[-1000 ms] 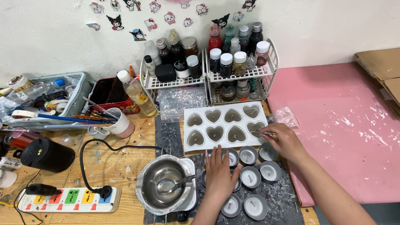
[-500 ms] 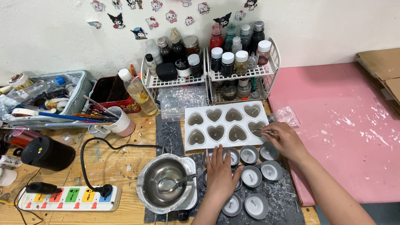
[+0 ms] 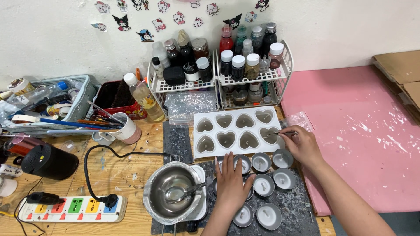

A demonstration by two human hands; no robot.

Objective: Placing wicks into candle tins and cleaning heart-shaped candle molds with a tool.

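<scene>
The right hand (image 3: 302, 146) pinches thin metal tweezers (image 3: 280, 133); its grip is closed on them. Their long axis runs nearly level, tips pointing left into the lower right heart cavity of the white heart mould (image 3: 238, 130), which lies on the bench just left of that hand. The left hand (image 3: 232, 183) rests flat and open, holding nothing, on the round metal cups (image 3: 261, 162) below the mould, farther from the cavity. Behind, a white wire rack (image 3: 218, 81) carries capped bottles, dark, red and green; cartoon stickers (image 3: 124, 22) dot the wall.
</scene>
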